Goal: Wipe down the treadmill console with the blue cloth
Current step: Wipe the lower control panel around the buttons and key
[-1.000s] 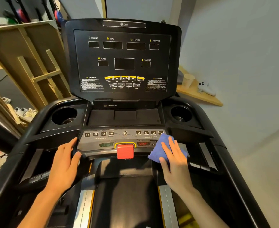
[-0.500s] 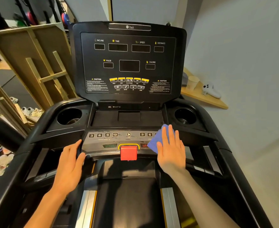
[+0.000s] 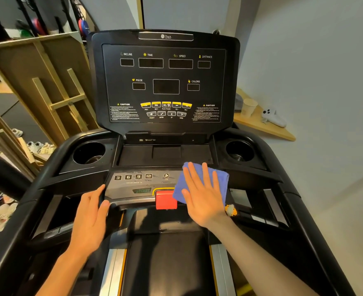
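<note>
The cloth [image 3: 206, 182] is a folded blue terry square, slightly rumpled, lying in the lower centre-right of the frame on the right half of the grey button strip of the console [image 3: 165, 82]. Its lower left corner touches the red stop key [image 3: 166, 199].

The right hand [image 3: 204, 197] lies flat on the cloth, palm down, fingers [image 3: 194, 176] straight and a little spread, pointing toward the top of the frame, thumb out to the left on the cloth's lower edge. It presses the cloth down without curling round it. The forearm runs in from the lower right corner.

The left hand [image 3: 90, 216] sits lower left of centre, fingers straight and together, fingertips against the left end of the grey strip, thumb resting on its lower edge. It holds nothing.

On the uncovered part of the strip, keys marked 3, 6, 9, 12 and a fan key show. The black display panel stands upright at upper centre, its windows dark. A cupholder [image 3: 88, 153] lies on each side of the console. A paper cup [image 3: 248, 107] stands on a wooden shelf [image 3: 268, 130] at the right.
</note>
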Demonstrator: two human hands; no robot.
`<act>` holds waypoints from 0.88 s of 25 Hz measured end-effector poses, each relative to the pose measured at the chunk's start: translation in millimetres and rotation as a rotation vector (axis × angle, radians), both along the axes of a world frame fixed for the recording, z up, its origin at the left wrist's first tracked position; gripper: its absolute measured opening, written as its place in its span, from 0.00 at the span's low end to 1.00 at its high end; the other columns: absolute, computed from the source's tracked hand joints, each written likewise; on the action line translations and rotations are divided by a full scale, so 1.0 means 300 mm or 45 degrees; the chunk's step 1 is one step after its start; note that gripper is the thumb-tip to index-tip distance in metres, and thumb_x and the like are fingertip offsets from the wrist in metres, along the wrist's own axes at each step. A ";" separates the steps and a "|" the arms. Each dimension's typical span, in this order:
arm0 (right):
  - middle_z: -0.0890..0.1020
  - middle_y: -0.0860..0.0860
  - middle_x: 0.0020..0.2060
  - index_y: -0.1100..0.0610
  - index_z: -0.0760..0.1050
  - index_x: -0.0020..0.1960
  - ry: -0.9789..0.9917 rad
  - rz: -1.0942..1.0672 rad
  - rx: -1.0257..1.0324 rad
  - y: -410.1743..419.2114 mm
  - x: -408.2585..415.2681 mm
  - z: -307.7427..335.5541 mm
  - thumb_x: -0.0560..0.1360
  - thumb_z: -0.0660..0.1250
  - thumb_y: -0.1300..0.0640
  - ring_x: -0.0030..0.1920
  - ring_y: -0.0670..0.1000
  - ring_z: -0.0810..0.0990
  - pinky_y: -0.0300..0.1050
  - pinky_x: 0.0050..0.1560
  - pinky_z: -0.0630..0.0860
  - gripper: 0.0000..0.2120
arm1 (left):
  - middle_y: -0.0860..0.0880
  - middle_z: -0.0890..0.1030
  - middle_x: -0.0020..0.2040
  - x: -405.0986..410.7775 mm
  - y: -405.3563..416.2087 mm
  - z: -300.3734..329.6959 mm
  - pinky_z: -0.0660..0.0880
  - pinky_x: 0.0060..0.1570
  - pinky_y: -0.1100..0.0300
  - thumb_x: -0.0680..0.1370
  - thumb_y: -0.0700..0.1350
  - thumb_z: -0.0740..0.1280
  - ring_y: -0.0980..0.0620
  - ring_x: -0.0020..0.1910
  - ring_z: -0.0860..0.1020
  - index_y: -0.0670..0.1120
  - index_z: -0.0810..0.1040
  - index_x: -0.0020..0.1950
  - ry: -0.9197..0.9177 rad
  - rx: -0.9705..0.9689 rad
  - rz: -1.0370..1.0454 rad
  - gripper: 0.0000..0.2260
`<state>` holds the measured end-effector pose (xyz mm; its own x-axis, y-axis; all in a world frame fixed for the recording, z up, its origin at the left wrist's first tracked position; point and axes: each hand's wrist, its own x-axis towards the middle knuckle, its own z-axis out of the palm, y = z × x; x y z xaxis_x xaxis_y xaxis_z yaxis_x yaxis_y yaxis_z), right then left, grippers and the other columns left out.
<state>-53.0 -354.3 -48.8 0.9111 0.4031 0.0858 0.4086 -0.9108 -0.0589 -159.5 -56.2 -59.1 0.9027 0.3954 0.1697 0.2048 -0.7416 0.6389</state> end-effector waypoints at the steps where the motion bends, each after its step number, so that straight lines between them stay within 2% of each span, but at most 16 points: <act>1: 0.50 0.50 0.82 0.51 0.48 0.82 -0.023 0.055 -0.020 -0.009 -0.017 -0.009 0.80 0.36 0.38 0.80 0.62 0.44 0.65 0.77 0.49 0.33 | 0.47 0.69 0.65 0.002 -0.001 0.000 0.74 0.60 0.47 0.81 0.54 0.51 0.50 0.59 0.71 0.52 0.63 0.74 0.000 0.007 0.006 0.21; 3: 0.52 0.49 0.81 0.51 0.51 0.82 -0.072 0.168 -0.050 -0.050 -0.052 -0.032 0.83 0.40 0.41 0.81 0.60 0.47 0.63 0.77 0.52 0.30 | 0.48 0.69 0.64 0.002 -0.001 0.002 0.73 0.60 0.47 0.81 0.54 0.51 0.50 0.59 0.71 0.53 0.63 0.74 -0.006 0.012 -0.002 0.21; 6: 0.56 0.49 0.80 0.52 0.58 0.80 -0.186 0.251 -0.085 -0.142 -0.096 -0.049 0.82 0.56 0.48 0.80 0.58 0.52 0.62 0.77 0.54 0.28 | 0.50 0.68 0.63 -0.001 -0.007 0.005 0.73 0.59 0.48 0.80 0.55 0.51 0.50 0.58 0.71 0.56 0.62 0.74 -0.015 -0.013 -0.008 0.21; 8: 0.59 0.49 0.80 0.52 0.61 0.79 -0.250 0.207 -0.036 -0.198 -0.102 -0.046 0.81 0.56 0.51 0.80 0.57 0.54 0.61 0.77 0.56 0.27 | 0.48 0.68 0.65 -0.004 -0.013 -0.002 0.76 0.54 0.47 0.81 0.51 0.54 0.49 0.55 0.73 0.56 0.61 0.74 0.007 0.005 0.024 0.21; 10: 0.63 0.51 0.78 0.53 0.64 0.78 -0.282 0.174 0.080 -0.233 -0.094 -0.042 0.83 0.53 0.52 0.79 0.57 0.57 0.63 0.75 0.61 0.24 | 0.48 0.68 0.65 -0.008 -0.010 -0.006 0.78 0.42 0.54 0.81 0.51 0.53 0.51 0.47 0.76 0.56 0.60 0.75 0.030 0.078 0.039 0.21; 12: 0.65 0.53 0.77 0.54 0.64 0.78 -0.288 0.139 0.170 -0.239 -0.080 -0.037 0.84 0.52 0.50 0.79 0.58 0.59 0.64 0.72 0.65 0.23 | 0.49 0.70 0.59 -0.015 0.012 -0.010 0.74 0.31 0.59 0.81 0.53 0.51 0.54 0.36 0.76 0.57 0.59 0.76 0.045 0.179 0.009 0.22; 14: 0.64 0.54 0.78 0.54 0.62 0.78 -0.229 0.055 0.165 -0.217 -0.056 -0.033 0.85 0.51 0.49 0.79 0.59 0.57 0.65 0.71 0.67 0.23 | 0.52 0.74 0.51 -0.024 0.044 -0.015 0.73 0.27 0.58 0.81 0.52 0.52 0.55 0.30 0.74 0.57 0.59 0.76 0.067 0.253 -0.014 0.22; 16: 0.57 0.52 0.80 0.51 0.55 0.81 -0.128 -0.081 0.106 -0.175 -0.014 -0.017 0.85 0.44 0.44 0.80 0.60 0.53 0.65 0.73 0.65 0.26 | 0.54 0.78 0.41 -0.038 0.071 -0.019 0.69 0.27 0.59 0.82 0.51 0.55 0.56 0.28 0.73 0.56 0.71 0.68 0.057 0.314 -0.013 0.15; 17: 0.55 0.51 0.80 0.50 0.52 0.81 -0.092 -0.141 0.079 -0.151 0.012 -0.008 0.84 0.38 0.42 0.80 0.61 0.51 0.65 0.73 0.63 0.28 | 0.53 0.79 0.36 -0.047 0.085 -0.025 0.66 0.28 0.61 0.82 0.52 0.54 0.57 0.28 0.72 0.56 0.76 0.57 0.039 0.340 -0.014 0.12; 18: 0.53 0.50 0.80 0.49 0.50 0.81 -0.065 -0.179 0.060 -0.127 0.037 -0.003 0.82 0.33 0.40 0.80 0.61 0.50 0.64 0.74 0.62 0.31 | 0.54 0.78 0.32 -0.055 0.097 -0.029 0.64 0.28 0.63 0.82 0.53 0.53 0.57 0.27 0.72 0.57 0.76 0.45 0.027 0.361 -0.014 0.13; 19: 0.54 0.50 0.80 0.49 0.49 0.81 -0.057 -0.199 0.043 -0.104 0.055 0.002 0.80 0.30 0.39 0.80 0.62 0.50 0.65 0.74 0.60 0.33 | 0.55 0.76 0.29 -0.060 0.110 -0.040 0.63 0.28 0.64 0.82 0.53 0.52 0.57 0.26 0.71 0.57 0.71 0.37 0.021 0.385 -0.011 0.15; 22: 0.58 0.52 0.80 0.51 0.55 0.81 -0.061 -0.195 0.029 -0.033 0.080 0.012 0.80 0.29 0.39 0.79 0.64 0.52 0.66 0.75 0.57 0.36 | 0.55 0.70 0.25 -0.060 0.151 -0.084 0.61 0.27 0.64 0.81 0.43 0.58 0.56 0.24 0.68 0.54 0.65 0.31 0.092 0.440 0.071 0.18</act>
<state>-29.0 -364.1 -45.3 0.9565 0.2571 0.1378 0.2677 -0.9614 -0.0641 -177.7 -10.9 -84.2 0.8957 0.3750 0.2389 0.2866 -0.8977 0.3346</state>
